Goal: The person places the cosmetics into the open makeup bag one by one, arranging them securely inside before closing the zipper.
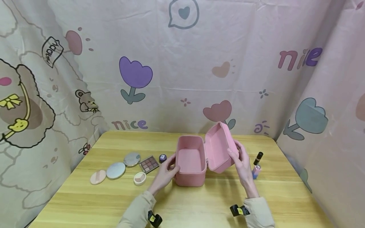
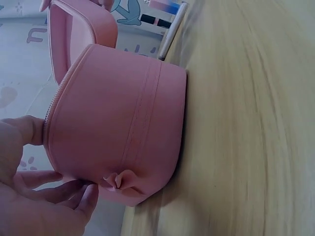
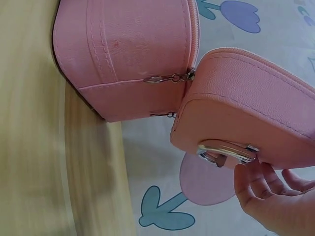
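A pink zippered cosmetic case [image 1: 190, 180] stands upright on the table with its lid [image 1: 220, 147] swung out to the right. Nothing lies in the part of its inside that shows. My left hand [image 1: 163, 174] grips the left wall, thumb at the zippered rim and fingers by a small fabric loop [image 2: 125, 182] on the side. At the lid's outer edge, my right hand [image 1: 242, 163] holds on with the thumb in front and the fingers behind. A metal-trimmed handle [image 3: 226, 150] on the lid's top lies close to those fingertips in the right wrist view.
Left of the case lie an eyeshadow palette [image 1: 149, 164], a dark small jar [image 1: 162, 158], a round three-colour compact [image 1: 139, 179], two round discs [image 1: 115, 170] and a powder puff [image 1: 98, 177]. A black tube [image 1: 258, 158] and a pink-blue tube [image 1: 256, 171] are at right.
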The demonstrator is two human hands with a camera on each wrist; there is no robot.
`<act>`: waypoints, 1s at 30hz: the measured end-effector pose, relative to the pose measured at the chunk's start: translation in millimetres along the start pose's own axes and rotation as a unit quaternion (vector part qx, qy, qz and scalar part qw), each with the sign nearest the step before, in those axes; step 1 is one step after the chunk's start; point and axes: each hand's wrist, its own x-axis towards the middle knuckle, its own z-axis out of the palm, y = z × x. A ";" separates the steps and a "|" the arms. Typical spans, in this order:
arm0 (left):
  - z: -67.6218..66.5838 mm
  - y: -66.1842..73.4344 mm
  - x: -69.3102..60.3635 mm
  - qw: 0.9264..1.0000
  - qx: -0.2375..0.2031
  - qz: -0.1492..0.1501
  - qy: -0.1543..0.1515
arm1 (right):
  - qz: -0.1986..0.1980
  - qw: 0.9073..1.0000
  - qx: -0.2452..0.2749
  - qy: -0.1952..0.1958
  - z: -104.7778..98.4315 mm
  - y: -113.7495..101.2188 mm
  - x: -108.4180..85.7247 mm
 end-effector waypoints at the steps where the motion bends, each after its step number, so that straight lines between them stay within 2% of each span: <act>1: 0.1 -0.2 -0.1 1.000 -0.001 -0.001 0.000 | -0.002 1.000 -0.006 0.000 -0.4 0.4 -0.4; 4: -0.9 -1.1 -0.3 1.000 -0.002 -0.007 -0.001 | -0.004 1.000 -0.007 0.002 -0.9 1.8 -1.0; 8: -8.1 -4.4 -0.6 1.000 0.028 -0.002 0.010 | -0.004 1.000 0.004 0.013 0.4 3.6 -1.5; 11: -21.0 -7.7 -0.6 0.996 0.080 -0.005 0.035 | -0.005 1.000 0.010 0.016 1.4 4.6 -1.6; 15: -46.9 -14.2 0.9 0.987 0.143 -0.016 0.068 | -0.006 1.000 0.013 0.016 1.3 5.0 -2.1; 18: -67.1 -21.0 1.7 0.977 0.193 -0.029 0.089 | -0.001 1.000 0.014 0.016 0.1 4.7 -3.1; 20: -79.8 -25.5 1.8 0.966 0.235 -0.046 0.097 | 0.003 1.000 0.014 0.015 -0.5 4.3 -3.4; 24: -98.0 -29.4 -0.5 0.937 0.323 -0.089 0.102 | 0.005 1.000 0.016 0.014 -1.5 4.5 -3.7; 27: -105.1 -31.2 -1.0 0.924 0.351 -0.111 0.102 | 0.002 1.000 0.018 0.012 -1.8 5.5 -3.6; 30: -108.3 -33.7 -0.8 0.918 0.366 -0.116 0.101 | 0.000 1.000 0.019 0.011 -1.2 6.0 -3.3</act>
